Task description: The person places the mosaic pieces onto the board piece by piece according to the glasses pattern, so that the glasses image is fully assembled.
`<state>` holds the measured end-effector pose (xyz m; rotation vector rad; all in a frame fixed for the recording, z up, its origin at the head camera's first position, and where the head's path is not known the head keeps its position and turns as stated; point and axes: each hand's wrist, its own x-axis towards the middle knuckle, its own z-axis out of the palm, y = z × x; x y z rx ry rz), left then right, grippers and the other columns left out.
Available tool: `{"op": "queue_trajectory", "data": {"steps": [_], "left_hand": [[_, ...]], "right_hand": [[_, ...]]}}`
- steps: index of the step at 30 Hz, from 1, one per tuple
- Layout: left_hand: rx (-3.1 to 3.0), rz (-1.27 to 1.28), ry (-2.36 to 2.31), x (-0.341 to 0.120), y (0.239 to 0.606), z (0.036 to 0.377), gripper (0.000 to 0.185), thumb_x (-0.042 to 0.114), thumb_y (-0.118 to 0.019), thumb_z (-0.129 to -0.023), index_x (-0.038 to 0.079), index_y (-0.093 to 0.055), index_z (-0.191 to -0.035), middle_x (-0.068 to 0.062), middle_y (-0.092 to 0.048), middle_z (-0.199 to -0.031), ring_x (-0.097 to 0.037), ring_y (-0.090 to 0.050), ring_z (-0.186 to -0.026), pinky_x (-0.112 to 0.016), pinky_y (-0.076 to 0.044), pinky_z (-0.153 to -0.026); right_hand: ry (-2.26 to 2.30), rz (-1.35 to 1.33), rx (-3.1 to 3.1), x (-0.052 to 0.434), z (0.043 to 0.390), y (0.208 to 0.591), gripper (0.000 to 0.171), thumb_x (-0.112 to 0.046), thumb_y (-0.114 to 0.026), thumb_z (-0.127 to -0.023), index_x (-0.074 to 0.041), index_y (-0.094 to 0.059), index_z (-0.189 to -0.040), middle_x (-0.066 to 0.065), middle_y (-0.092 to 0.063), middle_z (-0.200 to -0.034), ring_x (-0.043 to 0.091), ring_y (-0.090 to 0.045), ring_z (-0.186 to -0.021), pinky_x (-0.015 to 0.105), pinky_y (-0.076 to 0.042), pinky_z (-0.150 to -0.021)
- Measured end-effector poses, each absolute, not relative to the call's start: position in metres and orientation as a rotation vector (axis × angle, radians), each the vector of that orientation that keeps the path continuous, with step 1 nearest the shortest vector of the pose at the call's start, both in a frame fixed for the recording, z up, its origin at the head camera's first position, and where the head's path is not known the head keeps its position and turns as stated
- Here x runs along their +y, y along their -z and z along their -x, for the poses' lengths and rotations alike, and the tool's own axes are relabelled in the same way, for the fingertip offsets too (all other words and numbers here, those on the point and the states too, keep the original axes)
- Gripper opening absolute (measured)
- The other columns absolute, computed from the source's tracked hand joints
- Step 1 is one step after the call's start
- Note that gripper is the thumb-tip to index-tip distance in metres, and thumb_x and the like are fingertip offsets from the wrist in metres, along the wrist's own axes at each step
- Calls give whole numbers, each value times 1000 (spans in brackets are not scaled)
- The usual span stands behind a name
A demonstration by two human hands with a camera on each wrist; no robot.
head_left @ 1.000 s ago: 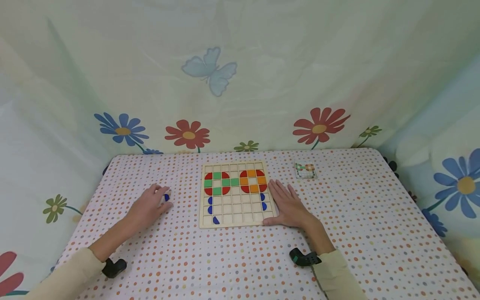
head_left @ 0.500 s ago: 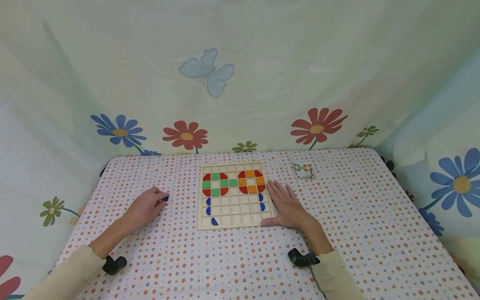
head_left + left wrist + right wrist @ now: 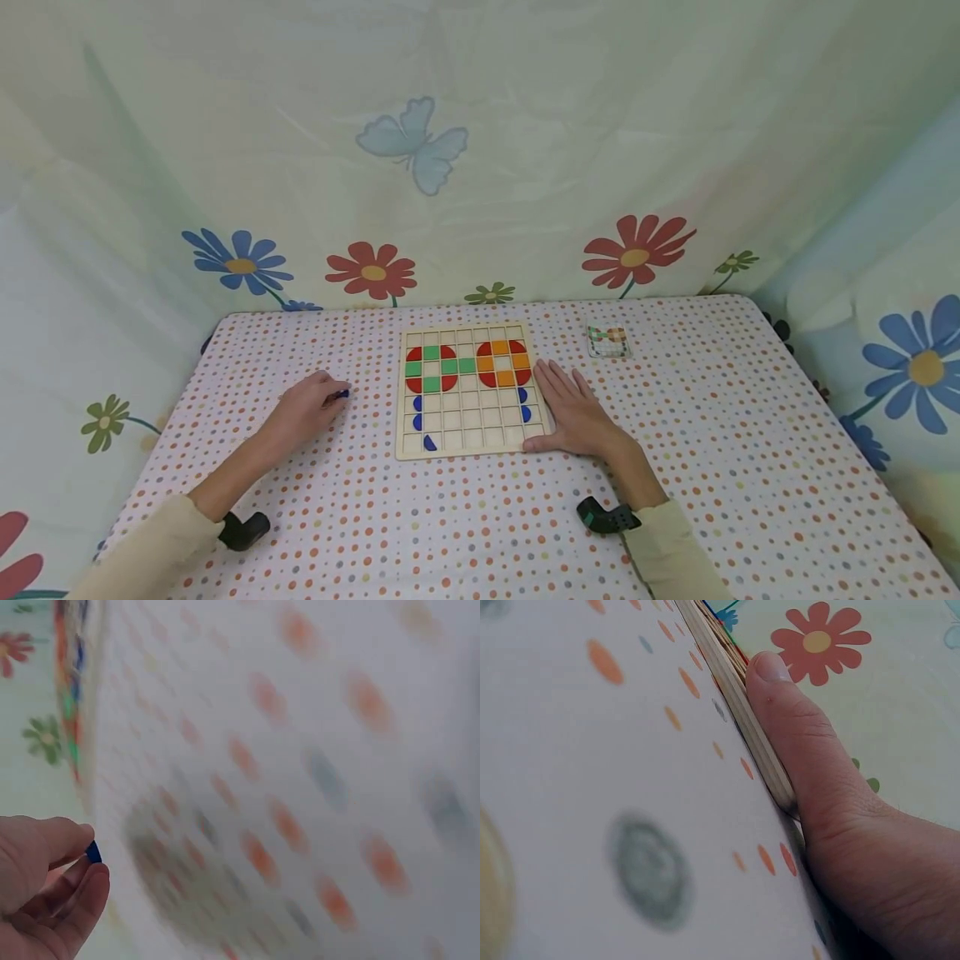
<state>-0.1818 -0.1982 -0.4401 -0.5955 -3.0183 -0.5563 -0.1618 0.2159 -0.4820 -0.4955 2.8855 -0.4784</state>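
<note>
My left hand (image 3: 306,410) pinches a small dark blue piece (image 3: 93,852) between thumb and fingertips, over the cloth left of the board. Fingers cover most of the piece. A wooden grid board (image 3: 469,411) lies in the middle of the table. In its upper cells, red, green and orange pieces form two rounded blocks joined by a green bar. Blue half-round pieces (image 3: 417,413) sit below on both sides, and a blue corner piece (image 3: 430,444) near the bottom left. My right hand (image 3: 577,412) lies with straight fingers along the board's right edge, its thumb (image 3: 784,712) touching the corner.
A small pattern card (image 3: 608,342) lies on the dotted tablecloth (image 3: 465,525), to the right behind the board. Behind the table hangs a curtain (image 3: 480,192) printed with flowers and a butterfly. Dark wrist devices (image 3: 607,516) are strapped to both wrists.
My left hand closed its fingertips on the blue piece on the cloth, then moved slightly right with it. The right hand has stayed at the board's edge.
</note>
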Motion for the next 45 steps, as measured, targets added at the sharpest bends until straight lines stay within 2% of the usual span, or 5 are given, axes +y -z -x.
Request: {"op": "queue_trajectory", "data": {"steps": [4, 9, 16, 34, 45], "left_hand": [[-2974, 630, 725, -140, 427, 162, 29, 15, -71, -88, 7, -71, -115, 0, -61, -90, -7, -49, -73, -17, -43, -60], [-2936, 910, 896, -68, 429, 134, 28, 19, -67, -91, 7, -70, -117, 0, -64, -97, -4, -51, -75, -13, -46, -62], [-2889, 982, 897, -17, 445, 133, 22, 21, -67, -92, 10, -72, -111, 2, -66, -93, -4, -53, -78, -15, -47, -69], [-2875, 845, 961, 17, 456, 130, 7, 19, -72, -87, 13, -74, -88, 4, -67, -84, -6, -58, -79, -18, -48, -72], [-2889, 865, 1005, 15, 456, 128, 9, 13, -72, -87, 10, -77, -93, 4, -69, -87, -6, -59, -84, -17, -50, -76]], "right_hand": [[476, 496, 2898, 219, 162, 482, 127, -75, -70, -66, -7, -11, -156, 13, -11, -164, 34, -10, -152, 56, -7, -121], [487, 513, 2908, 221, 161, 485, 128, -75, -70, -65, -6, -13, -156, 13, -12, -164, 35, -11, -151, 57, -7, -121], [489, 543, 2894, 221, 160, 485, 129, -77, -68, -65, -5, -12, -156, 14, -10, -164, 35, -9, -152, 56, -6, -121], [508, 574, 2881, 221, 161, 481, 129, -77, -67, -65, -3, -13, -155, 16, -10, -164, 34, -8, -152, 56, -4, -121], [507, 593, 2893, 222, 161, 482, 129, -80, -64, -65, -1, -14, -155, 17, -12, -163, 36, -11, -151, 57, -7, -120]]}}
